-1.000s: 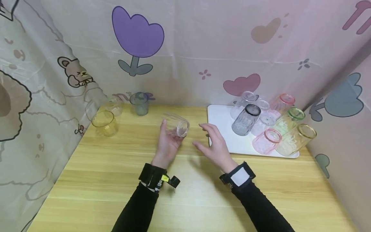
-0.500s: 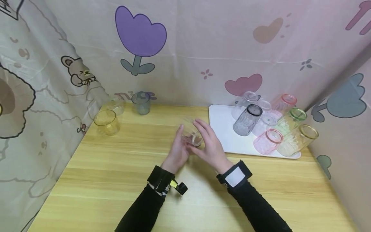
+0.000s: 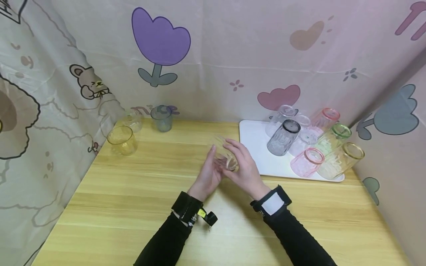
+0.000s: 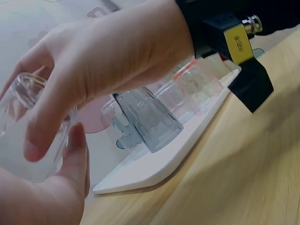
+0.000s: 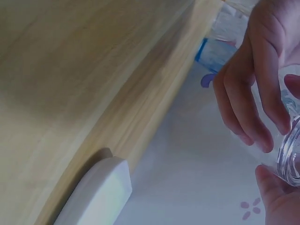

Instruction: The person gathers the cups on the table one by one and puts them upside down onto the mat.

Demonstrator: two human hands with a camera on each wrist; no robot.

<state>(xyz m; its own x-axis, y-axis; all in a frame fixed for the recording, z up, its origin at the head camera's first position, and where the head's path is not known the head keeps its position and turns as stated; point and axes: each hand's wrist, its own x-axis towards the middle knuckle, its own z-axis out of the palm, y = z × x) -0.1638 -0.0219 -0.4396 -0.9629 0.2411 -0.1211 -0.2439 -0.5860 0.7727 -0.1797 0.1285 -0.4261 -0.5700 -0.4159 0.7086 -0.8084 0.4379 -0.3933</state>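
A clear drinking glass [image 3: 229, 162] is held tilted above the wooden table, its thick base end turned toward me. My left hand [image 3: 207, 176] cups it from the left, the thumb along its side and the fingers underneath. From the other side my right hand [image 3: 245, 170] grips the same glass near that end, fingers over the top and thumb below. Close up in the left wrist view, the glass [image 4: 18, 154] sits between both hands. Only its rounded end shows in the right wrist view, where the glass [image 5: 290, 154] is cut off by the frame.
A white tray [image 3: 251, 147] at right bears several upside-down glasses, including a grey one [image 3: 283, 138] and a pink one [image 3: 307, 162]. At back left stand a yellow glass [image 3: 122, 141], a blue-grey glass [image 3: 162, 119] and a clear one [image 3: 134, 122]. A printed curtain [image 3: 213, 55] hangs behind.
My left hand has moved right and slightly nearer with the glass. My right hand, apart from it a second ago, has come in to grip it. The other glasses have stayed put.
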